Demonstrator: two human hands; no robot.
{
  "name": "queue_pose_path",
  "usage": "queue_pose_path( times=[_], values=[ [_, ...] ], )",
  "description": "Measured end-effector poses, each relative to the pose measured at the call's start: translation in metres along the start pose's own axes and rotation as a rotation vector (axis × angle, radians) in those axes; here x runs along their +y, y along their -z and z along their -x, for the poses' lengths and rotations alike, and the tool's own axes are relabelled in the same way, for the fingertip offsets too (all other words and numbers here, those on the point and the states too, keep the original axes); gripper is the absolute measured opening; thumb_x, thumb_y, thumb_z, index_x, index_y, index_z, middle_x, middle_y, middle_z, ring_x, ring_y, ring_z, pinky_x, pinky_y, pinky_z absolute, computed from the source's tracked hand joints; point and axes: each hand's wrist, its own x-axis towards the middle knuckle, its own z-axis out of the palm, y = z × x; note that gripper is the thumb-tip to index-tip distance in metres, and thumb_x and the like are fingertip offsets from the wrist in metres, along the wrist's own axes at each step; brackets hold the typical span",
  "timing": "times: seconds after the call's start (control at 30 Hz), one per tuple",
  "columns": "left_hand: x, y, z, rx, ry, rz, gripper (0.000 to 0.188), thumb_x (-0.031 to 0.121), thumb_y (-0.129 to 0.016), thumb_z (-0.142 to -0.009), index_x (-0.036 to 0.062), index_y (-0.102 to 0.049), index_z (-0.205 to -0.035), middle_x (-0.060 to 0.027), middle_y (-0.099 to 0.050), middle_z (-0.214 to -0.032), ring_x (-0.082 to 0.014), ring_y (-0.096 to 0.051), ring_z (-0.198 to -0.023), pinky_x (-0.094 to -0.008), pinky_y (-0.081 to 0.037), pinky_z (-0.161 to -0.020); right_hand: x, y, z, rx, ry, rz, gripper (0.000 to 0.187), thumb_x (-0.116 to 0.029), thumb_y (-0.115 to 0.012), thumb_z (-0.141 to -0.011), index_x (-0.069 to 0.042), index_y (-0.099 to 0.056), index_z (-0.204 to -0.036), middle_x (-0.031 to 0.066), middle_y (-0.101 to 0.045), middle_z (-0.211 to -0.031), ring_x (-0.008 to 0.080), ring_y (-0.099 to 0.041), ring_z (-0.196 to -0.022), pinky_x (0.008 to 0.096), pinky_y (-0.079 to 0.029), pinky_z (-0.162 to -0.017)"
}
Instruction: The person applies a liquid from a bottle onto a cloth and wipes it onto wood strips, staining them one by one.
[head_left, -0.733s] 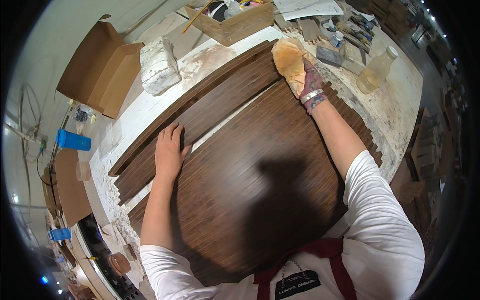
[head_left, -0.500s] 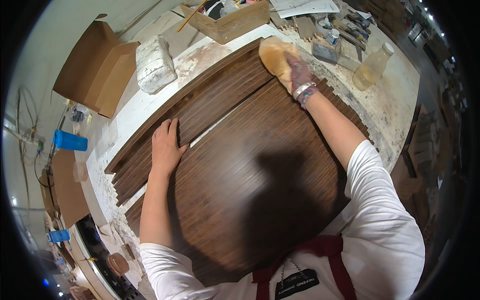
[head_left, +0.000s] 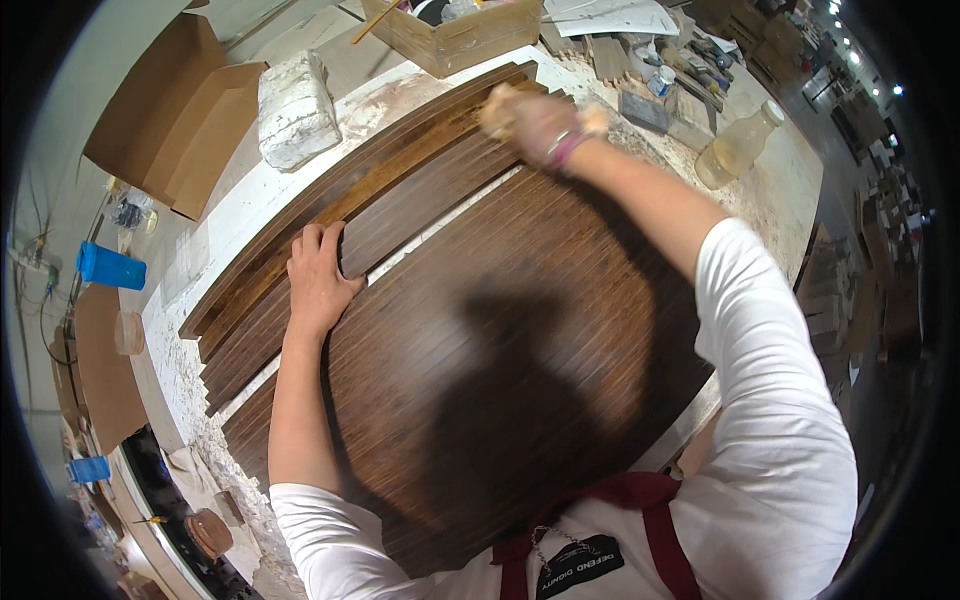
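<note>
A wide dark-brown slatted wood panel (head_left: 430, 300) lies on the worktable, and a narrower slatted wood strip (head_left: 410, 210) lies along its far side with a pale gap between them. My bare left hand (head_left: 320, 280) is closed across the strip, fingertips at its far edge and thumb beside the gap. Beyond it runs a long brown wood piece (head_left: 330, 205) with a lighter amber face. My right hand (head_left: 548, 130), in a patterned glove and blurred, holds a tan cloth (head_left: 505, 112) at the strips' far right end.
At the back left are an open cardboard box (head_left: 175, 125) and a white-crusted block (head_left: 297, 112). A carton of odds and ends (head_left: 450, 45) stands at the far side. To the right are a bottle of cloudy liquid (head_left: 735, 148) and a grey block (head_left: 643, 112). A blue cup (head_left: 112, 266) sits left.
My right hand has moved left and slightly nearer with the cloth. The gap beside the wide panel looks wider, and more of the amber face behind the strip shows. My left hand stays on the strip.
</note>
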Motion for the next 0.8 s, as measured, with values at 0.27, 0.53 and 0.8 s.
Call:
queue_pose_path(
  times=[0.27,0.53,0.8],
  values=[
    [-0.002,0.006,0.000,-0.017,0.018,0.004,0.073,0.010,-0.081,-0.059,0.0084,-0.052,-0.126,-0.0136,-0.047,-0.117,-0.0352,-0.046,-0.113,-0.0451,-0.041,-0.094,0.082,-0.021,-0.020,0.308,0.077,-0.074,0.040,-0.030,-0.030,-0.098,-0.009,-0.064,-0.099,0.0127,-0.065,-0.101,0.0238,-0.060,-0.090,0.0340,-0.046,-0.085],
    [-0.007,0.009,0.007,-0.053,0.013,-0.048,0.074,0.022,-0.085,-0.063,0.0099,-0.052,-0.128,-0.0123,-0.047,-0.124,-0.0321,-0.047,-0.117,-0.0455,-0.041,-0.096,0.146,0.017,0.107,0.461,-0.083,-0.752,0.060,-0.038,-0.065,-0.087,0.001,-0.053,-0.131,0.0158,-0.064,-0.118,0.0254,-0.061,-0.103,0.0339,-0.045,-0.093],
    [-0.032,0.005,-0.015,-0.370,0.007,0.032,0.084,0.040,-0.078,-0.073,0.0075,-0.040,-0.141,-0.0184,-0.044,-0.139,-0.0348,-0.041,-0.129,-0.0483,-0.036,-0.105,0.172,0.003,0.380,0.565,-0.330,-1.252,0.041,-0.025,-0.062,-0.089,0.002,-0.056,-0.120,0.0071,-0.064,-0.102,0.0141,-0.062,-0.084,0.0286,-0.050,-0.075]
  ],
)
